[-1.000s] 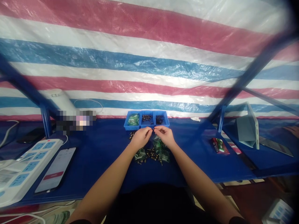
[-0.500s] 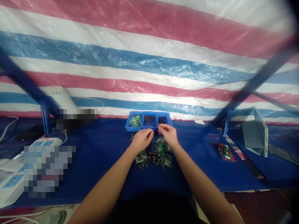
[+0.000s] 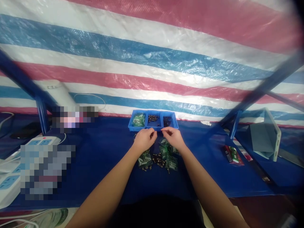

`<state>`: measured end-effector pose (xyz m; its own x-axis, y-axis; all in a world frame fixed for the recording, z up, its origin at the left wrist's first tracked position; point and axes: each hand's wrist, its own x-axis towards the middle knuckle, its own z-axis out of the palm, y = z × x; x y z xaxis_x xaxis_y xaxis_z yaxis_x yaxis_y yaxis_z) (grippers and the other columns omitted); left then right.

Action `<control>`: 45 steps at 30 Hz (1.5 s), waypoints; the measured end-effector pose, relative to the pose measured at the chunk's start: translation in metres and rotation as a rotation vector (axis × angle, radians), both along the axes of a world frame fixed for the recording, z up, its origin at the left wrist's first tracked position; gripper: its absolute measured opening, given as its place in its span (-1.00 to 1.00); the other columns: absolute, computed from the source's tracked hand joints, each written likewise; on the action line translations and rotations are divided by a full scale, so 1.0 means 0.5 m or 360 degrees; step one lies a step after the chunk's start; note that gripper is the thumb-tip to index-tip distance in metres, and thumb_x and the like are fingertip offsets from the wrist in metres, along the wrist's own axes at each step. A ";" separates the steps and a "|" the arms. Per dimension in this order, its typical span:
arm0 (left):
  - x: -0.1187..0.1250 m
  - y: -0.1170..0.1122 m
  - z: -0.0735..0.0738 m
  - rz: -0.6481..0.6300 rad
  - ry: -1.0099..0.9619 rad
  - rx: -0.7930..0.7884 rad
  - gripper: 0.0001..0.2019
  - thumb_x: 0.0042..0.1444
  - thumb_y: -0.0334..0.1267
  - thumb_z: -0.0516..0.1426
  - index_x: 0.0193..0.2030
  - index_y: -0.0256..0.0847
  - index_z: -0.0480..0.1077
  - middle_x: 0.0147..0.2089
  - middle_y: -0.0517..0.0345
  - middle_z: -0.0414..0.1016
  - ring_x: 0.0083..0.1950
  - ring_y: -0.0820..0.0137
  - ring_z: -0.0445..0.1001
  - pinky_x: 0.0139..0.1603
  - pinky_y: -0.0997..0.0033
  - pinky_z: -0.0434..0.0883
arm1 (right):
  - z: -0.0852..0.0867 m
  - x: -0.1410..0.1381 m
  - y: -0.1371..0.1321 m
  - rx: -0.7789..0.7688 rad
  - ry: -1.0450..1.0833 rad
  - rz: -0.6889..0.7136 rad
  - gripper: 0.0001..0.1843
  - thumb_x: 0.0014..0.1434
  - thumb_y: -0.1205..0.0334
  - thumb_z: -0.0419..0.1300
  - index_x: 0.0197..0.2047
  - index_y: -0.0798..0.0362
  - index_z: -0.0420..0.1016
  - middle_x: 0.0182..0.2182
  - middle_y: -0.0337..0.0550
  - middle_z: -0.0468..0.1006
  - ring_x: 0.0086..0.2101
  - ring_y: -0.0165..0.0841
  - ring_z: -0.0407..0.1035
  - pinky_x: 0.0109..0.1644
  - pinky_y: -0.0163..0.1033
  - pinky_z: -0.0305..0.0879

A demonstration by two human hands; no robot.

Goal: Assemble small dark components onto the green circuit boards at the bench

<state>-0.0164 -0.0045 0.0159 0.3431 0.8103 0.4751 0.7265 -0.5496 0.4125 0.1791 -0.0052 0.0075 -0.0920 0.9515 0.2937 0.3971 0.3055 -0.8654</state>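
My left hand [image 3: 144,140] is closed in a pinch just in front of three joined blue bins. Opposite it, my right hand [image 3: 174,138] also pinches, its fingertips near the bins' front edge; anything in either pinch is too small to make out. The left bin [image 3: 137,129] holds green-tinted plastic bags, the middle bin [image 3: 154,128] small dark-and-brass screw-like pieces, the right bin [image 3: 176,122] small black pieces. Below my hands lie green-tinted bags [image 3: 171,162] of silvery pieces, another such bag [image 3: 144,159], and a loose pile of screw-like pieces [image 3: 158,160].
A white power strip [image 3: 11,190] lies at the left of the blue table [image 3: 95,177]. To the right are a small red-and-green box [image 3: 234,155] and a tablet in a stand case [image 3: 266,136]. Blue frame posts and a striped plastic sheet [image 3: 152,57] stand behind.
The whole view has shifted slightly. My right fingertips have drawn back a little from over the right bin's front edge; my left hand stays pinched in nearly the same place.
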 end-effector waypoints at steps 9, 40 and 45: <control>-0.021 0.018 0.000 0.0120 -0.0261 -0.0062 -0.59 0.13 -0.26 0.01 -0.68 -0.22 -0.04 -0.68 0.31 -0.08 -0.62 0.55 -0.01 -0.53 0.46 -0.03 | 0.006 -0.032 -0.027 0.0328 -0.0959 0.0503 -0.78 0.14 0.19 0.27 -0.13 0.00 0.60 -0.35 -0.10 0.54 -0.27 -0.28 0.36 -0.12 -0.15 0.27; -0.014 -0.025 0.047 -0.0294 -0.0171 -0.0627 -0.81 0.30 -0.22 -0.06 -0.19 -0.17 0.33 -0.41 0.22 0.47 -0.44 0.44 0.39 -0.40 0.48 0.23 | 0.008 -0.046 -0.038 -0.0645 0.0809 0.0399 -0.70 0.06 0.00 0.31 -0.23 0.04 0.54 -0.45 -0.18 0.58 -0.46 -0.36 0.46 -0.30 -0.19 0.47; -0.011 -0.027 0.055 -0.0311 -0.0122 -0.0607 -0.78 0.34 -0.23 -0.11 -0.25 -0.18 0.30 -0.41 0.23 0.44 -0.45 0.45 0.38 -0.40 0.48 0.21 | 0.011 -0.048 -0.043 -0.0572 0.0797 0.0350 -0.79 0.13 0.09 0.27 -0.22 0.04 0.53 -0.46 -0.18 0.57 -0.47 -0.37 0.47 -0.33 -0.21 0.47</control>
<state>-0.0221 -0.0179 0.0433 0.4830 0.8559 0.1845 0.5833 -0.4717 0.6612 0.1550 -0.0267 0.0129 -0.2307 0.9729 0.0188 -0.1193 -0.0091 -0.9928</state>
